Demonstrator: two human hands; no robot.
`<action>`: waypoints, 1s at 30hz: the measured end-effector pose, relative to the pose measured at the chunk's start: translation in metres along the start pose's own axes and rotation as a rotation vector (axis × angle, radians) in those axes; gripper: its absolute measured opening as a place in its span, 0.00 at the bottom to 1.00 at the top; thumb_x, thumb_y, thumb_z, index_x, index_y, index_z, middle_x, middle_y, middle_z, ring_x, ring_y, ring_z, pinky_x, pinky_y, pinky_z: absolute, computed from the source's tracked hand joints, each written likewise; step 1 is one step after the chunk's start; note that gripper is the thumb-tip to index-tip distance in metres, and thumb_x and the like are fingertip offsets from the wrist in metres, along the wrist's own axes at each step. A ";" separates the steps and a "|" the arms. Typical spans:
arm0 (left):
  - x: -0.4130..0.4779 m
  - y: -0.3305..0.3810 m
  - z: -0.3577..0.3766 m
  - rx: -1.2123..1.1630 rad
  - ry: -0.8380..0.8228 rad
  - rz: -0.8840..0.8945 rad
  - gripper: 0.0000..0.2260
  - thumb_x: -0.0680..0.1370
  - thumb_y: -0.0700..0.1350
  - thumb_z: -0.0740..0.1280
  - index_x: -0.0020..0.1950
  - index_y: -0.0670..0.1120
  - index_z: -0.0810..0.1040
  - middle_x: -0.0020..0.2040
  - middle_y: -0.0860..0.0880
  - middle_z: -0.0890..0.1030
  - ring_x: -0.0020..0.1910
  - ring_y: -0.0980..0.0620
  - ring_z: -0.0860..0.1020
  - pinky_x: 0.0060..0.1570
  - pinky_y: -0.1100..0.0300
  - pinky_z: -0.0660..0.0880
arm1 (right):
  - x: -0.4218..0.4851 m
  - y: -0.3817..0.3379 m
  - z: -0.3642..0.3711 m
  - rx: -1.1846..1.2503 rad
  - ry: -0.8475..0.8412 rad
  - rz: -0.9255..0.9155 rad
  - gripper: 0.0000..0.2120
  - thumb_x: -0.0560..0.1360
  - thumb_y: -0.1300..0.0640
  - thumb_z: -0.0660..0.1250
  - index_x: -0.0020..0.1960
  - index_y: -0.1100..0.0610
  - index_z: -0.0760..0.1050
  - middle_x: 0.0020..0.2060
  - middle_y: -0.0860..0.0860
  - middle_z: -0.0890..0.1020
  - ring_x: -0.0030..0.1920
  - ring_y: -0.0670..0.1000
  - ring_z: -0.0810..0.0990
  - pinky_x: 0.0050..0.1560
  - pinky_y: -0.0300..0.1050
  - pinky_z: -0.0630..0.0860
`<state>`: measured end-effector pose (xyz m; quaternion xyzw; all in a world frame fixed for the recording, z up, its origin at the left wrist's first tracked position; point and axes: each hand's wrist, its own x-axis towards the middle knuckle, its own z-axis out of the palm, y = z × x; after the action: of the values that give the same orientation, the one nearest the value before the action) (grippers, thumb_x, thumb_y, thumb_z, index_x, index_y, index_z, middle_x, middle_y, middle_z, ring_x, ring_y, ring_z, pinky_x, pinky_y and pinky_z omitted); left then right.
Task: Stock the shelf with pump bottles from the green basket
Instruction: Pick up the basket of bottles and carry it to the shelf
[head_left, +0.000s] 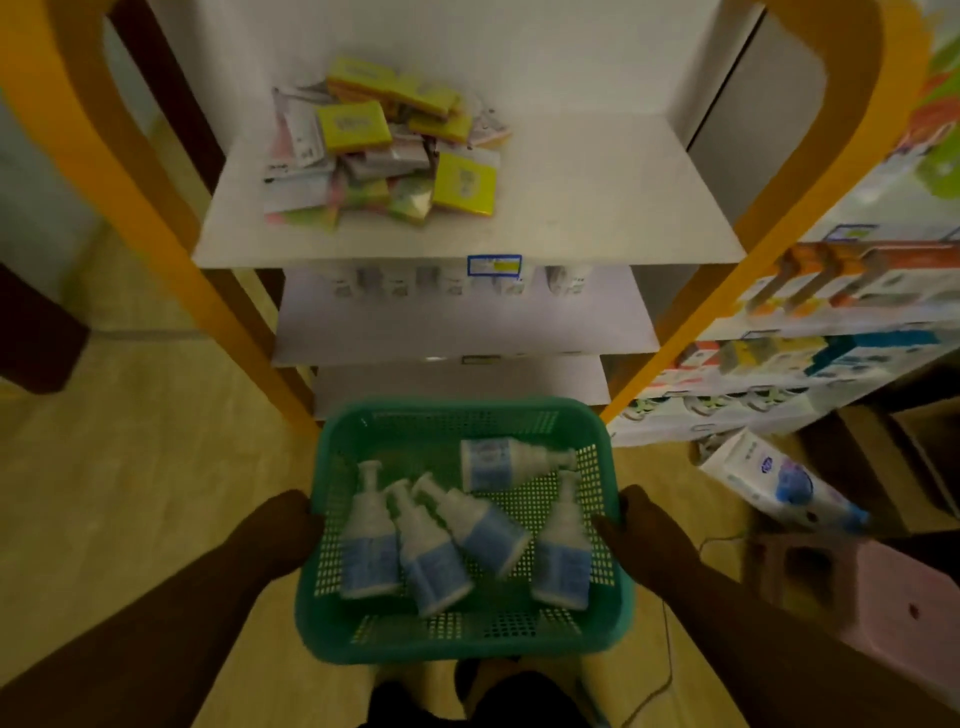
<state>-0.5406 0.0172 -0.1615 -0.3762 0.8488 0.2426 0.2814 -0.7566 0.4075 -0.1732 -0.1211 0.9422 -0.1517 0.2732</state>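
we hold the green basket (462, 410) in front of the shelf (597, 208), our left hand (291, 525) gripping its left wall and our right hand (634, 519) its right wall, with the fingers of both curled over the rim; blur hides how far each finger reaches. the pump bottles (371, 540) lie on their sides on the basket floor, four clustered near us with their pump heads pointing away and a fifth bottle (498, 462) crosswise by the far wall. we judge them small, light and stiff, with smooth labelled bodies that could slip or roll. the thin pump neck looks like the weak part, so we would take each bottle around its broad body rather than by the head. the top board carries a heap of packets (384, 150). the lower board (467, 327) shows a row of similar bottles (452, 280) at its back, probably where ours belong.
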 end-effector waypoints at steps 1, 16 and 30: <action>0.000 -0.004 0.006 -0.014 0.004 -0.009 0.11 0.81 0.51 0.60 0.51 0.44 0.73 0.55 0.43 0.78 0.44 0.53 0.74 0.43 0.61 0.68 | -0.002 0.000 0.004 -0.005 -0.006 -0.003 0.15 0.77 0.43 0.65 0.52 0.52 0.66 0.37 0.47 0.76 0.35 0.45 0.76 0.29 0.40 0.66; 0.031 -0.045 0.107 -0.320 0.198 -0.366 0.11 0.81 0.43 0.58 0.57 0.38 0.73 0.58 0.36 0.77 0.55 0.39 0.77 0.47 0.55 0.69 | 0.062 0.001 0.100 -0.045 -0.095 -0.122 0.12 0.79 0.48 0.65 0.49 0.54 0.64 0.36 0.49 0.73 0.33 0.48 0.74 0.30 0.44 0.67; 0.257 -0.084 0.336 -0.595 0.224 -0.510 0.12 0.79 0.43 0.58 0.61 0.43 0.74 0.55 0.40 0.78 0.44 0.45 0.74 0.42 0.54 0.70 | 0.247 0.105 0.355 -0.096 -0.334 0.116 0.17 0.80 0.49 0.63 0.60 0.59 0.63 0.43 0.50 0.71 0.41 0.50 0.74 0.33 0.44 0.69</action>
<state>-0.5199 0.0472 -0.5918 -0.6638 0.6464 0.3575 0.1174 -0.7791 0.3499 -0.6140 -0.1031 0.8954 -0.0683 0.4278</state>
